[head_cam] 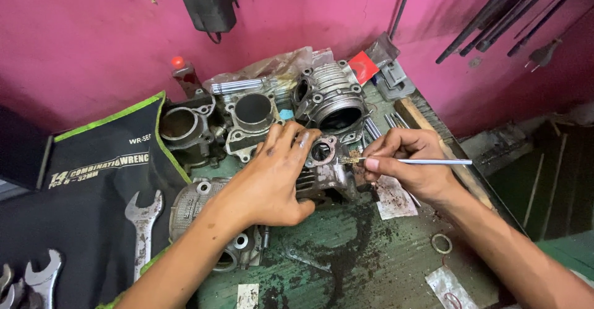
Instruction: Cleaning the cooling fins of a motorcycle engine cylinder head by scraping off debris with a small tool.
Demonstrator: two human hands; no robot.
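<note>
My left hand (272, 176) lies over a grey metal engine part (325, 173) on the green workbench and holds it down, fingers spread toward its round port (322, 152). My right hand (408, 160) pinches a thin small brush (427, 161) with a light handle. Its dirty bristle tip (351, 158) touches the part just right of the port.
Three finned engine cylinders (250, 120) stand behind, near the pink wall. A black tool roll (93, 185) with several wrenches lies left. A round engine cover (198, 207) sits under my left forearm. A metal ring (441, 243), paper scraps and the bench's right edge (470, 185) are nearby.
</note>
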